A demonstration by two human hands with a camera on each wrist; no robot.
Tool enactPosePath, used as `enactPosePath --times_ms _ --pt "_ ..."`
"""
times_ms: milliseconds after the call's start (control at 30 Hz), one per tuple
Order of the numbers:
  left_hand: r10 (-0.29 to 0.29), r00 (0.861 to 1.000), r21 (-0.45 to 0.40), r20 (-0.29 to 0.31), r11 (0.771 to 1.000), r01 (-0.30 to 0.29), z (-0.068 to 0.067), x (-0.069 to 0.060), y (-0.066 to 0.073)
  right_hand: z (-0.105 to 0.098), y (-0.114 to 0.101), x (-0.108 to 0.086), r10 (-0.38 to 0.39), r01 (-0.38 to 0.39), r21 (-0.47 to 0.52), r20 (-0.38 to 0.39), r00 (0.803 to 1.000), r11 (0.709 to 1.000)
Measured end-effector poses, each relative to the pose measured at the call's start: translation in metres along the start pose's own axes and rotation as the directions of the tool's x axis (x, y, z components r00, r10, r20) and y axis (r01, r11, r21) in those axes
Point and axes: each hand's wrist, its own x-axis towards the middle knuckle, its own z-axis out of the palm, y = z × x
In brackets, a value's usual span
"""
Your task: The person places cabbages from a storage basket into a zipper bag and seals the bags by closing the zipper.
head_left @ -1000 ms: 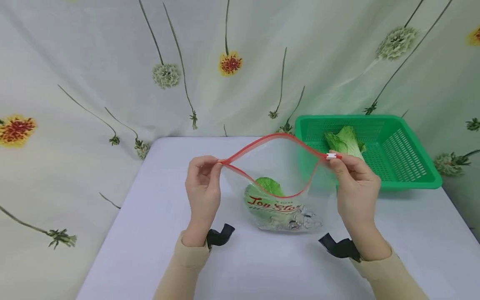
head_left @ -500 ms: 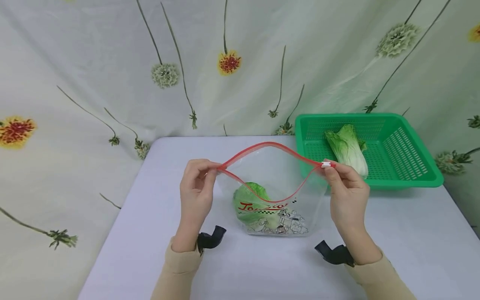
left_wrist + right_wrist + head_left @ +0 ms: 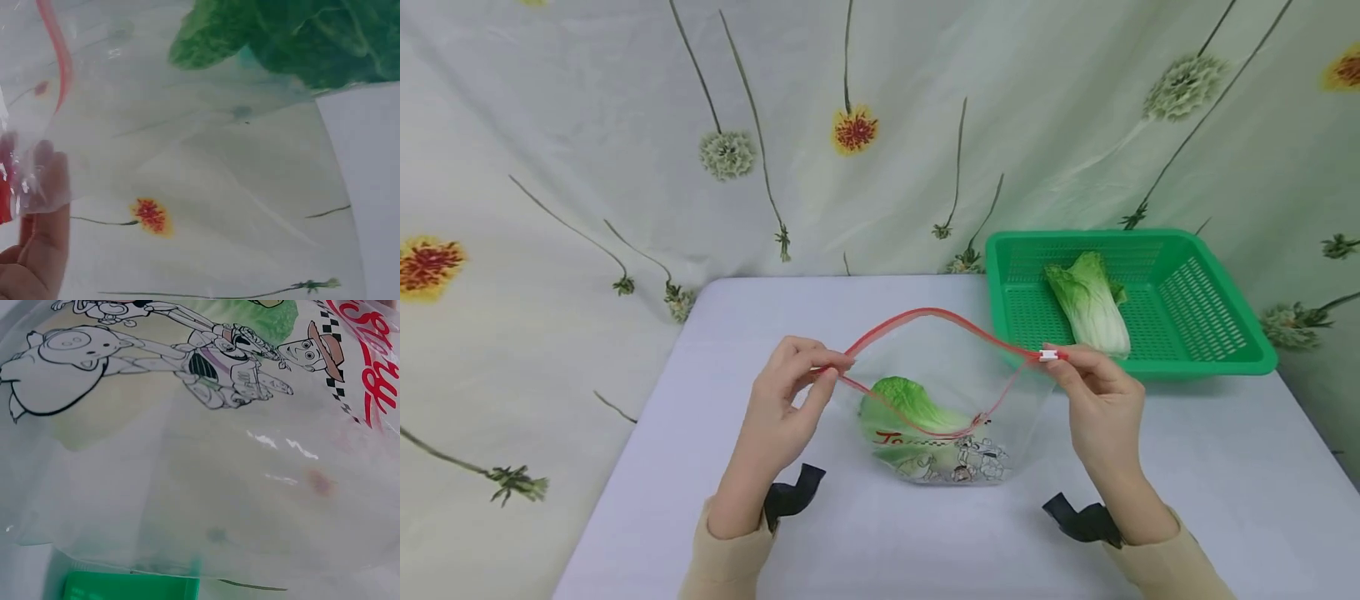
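Observation:
A clear zip bag (image 3: 1030,417) with a red rim and cartoon print stands on the table, its mouth spread wide. Inside lies a leafy cabbage (image 3: 906,400), its green leaf also visible at the top of the left wrist view. At the left end of the red rim, my left hand (image 3: 786,400) pinches the bag between thumb and fingers. My right hand (image 3: 1101,396) pinches the opposite end, beside the white slider (image 3: 1048,356). The right wrist view shows the bag's printed wall (image 3: 187,475) and no fingers.
Behind my right hand is a green basket (image 3: 1217,367) with another cabbage (image 3: 1092,308) in it. A white-covered table (image 3: 662,500) lies beneath everything. Flowered cloth (image 3: 880,200) hangs along the back and left.
Both hands have come lower with the bag, and its front rim has sagged. The left hand has shifted slightly left, its fingers resettled on the corner. More of the bagged cabbage shows.

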Motion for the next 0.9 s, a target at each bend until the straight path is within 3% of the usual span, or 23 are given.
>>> enactPosePath --times_ms 100,200,333,400,500,667,767,900 --pt "-0.143 0.984 0.175 0.102 0.977 0.124 -0.007 0.01 0.013 -0.002 -0.001 -0.001 -0.013 0.013 -0.01 0.013 1.0 1.0" --pt "-0.283 0.943 0.348 0.172 0.913 0.211 -0.01 0.023 0.028 -0.004 -0.001 -0.002 -0.04 0.039 0.008 0.035 0.999 0.999" --pt "-0.391 0.888 0.519 0.242 0.825 0.222 -0.009 0.032 0.048 -0.005 -0.001 -0.003 -0.054 0.052 0.035 0.062 0.997 0.998" --pt "-0.408 0.868 0.556 0.283 0.807 0.198 -0.009 0.033 0.055 -0.005 -0.002 -0.003 -0.049 0.047 0.032 0.065 0.997 0.998" --pt "-0.419 0.839 0.541 0.347 0.82 0.186 -0.009 0.03 0.059 -0.004 -0.002 -0.003 -0.048 0.046 0.037 0.071 0.996 0.998" --pt "-0.383 0.824 0.375 0.417 0.898 0.228 -0.013 0.021 0.051 -0.006 -0.003 -0.002 -0.073 0.065 0.076 0.099 0.992 0.995" --pt "-0.343 0.841 0.252 0.418 0.933 0.255 -0.012 0.016 0.045 -0.007 -0.004 -0.001 -0.077 0.068 0.085 0.104 0.992 0.994" --pt "-0.322 0.874 0.188 0.363 0.944 0.27 -0.005 0.011 0.043 -0.008 -0.005 -0.001 -0.07 0.064 0.058 0.106 0.992 0.996"
